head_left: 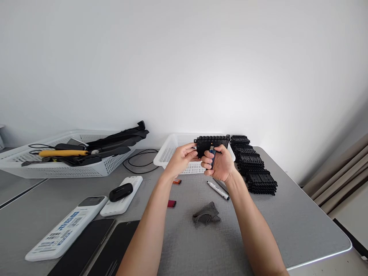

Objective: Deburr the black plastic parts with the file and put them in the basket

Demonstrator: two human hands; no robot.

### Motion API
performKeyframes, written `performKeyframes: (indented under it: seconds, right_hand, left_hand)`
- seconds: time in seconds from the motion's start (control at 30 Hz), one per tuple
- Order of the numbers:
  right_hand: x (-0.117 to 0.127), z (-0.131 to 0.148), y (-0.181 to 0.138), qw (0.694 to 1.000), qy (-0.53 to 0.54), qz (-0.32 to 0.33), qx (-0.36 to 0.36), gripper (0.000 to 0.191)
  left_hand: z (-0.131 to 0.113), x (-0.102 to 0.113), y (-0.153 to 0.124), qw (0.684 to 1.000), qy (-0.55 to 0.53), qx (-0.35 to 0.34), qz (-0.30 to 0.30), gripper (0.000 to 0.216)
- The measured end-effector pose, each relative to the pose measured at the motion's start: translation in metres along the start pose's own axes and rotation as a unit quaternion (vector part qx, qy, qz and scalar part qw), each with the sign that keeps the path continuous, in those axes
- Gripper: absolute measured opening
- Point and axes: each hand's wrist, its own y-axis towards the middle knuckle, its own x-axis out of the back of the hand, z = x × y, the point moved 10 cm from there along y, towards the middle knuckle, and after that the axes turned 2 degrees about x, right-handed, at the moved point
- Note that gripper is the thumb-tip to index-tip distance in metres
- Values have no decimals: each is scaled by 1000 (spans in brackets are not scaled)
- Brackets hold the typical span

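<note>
My left hand (181,159) grips the left end of a black ridged plastic panel (202,145), held upright above the white basket (169,148). In my right hand (220,163) is a blue lighter (213,152), its metal top pointing up in front of the panel. A small orange flame (212,143) shows over the lighter, close to the panel's face. My right fingers wrap round the lighter and hide part of the panel. Below the hands lie a white marker (218,190) and a crumpled grey cloth (206,213).
Stacks of similar black panels (261,182) line the right side of the table. An orange lighter (177,181) and a red item (171,204) lie by my left forearm. To the left are power banks (67,228), dark phones (83,245), a cable (140,163) and a basket of tools (96,172).
</note>
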Motion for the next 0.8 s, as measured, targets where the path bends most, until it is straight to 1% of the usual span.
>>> performKeyframes:
  seconds: [0.2,0.53,0.63,0.8]
  right_hand:
    - [7,13,-6,1000,4,-3,24,25]
    - [23,34,-16,998,25,-21,57,26]
    - [23,33,-16,998,24,-21,56,26]
    - [18,24,-11,999,9,-13,37,25]
  left_hand:
    - [3,8,0,1000,-15,7,-10,62]
    - [1,17,-2,1000,0,12,-29,65]
    - [3,17,-2,999,-6,13,-31,64]
    - [6,12,0,999,-11,15,-26,62]
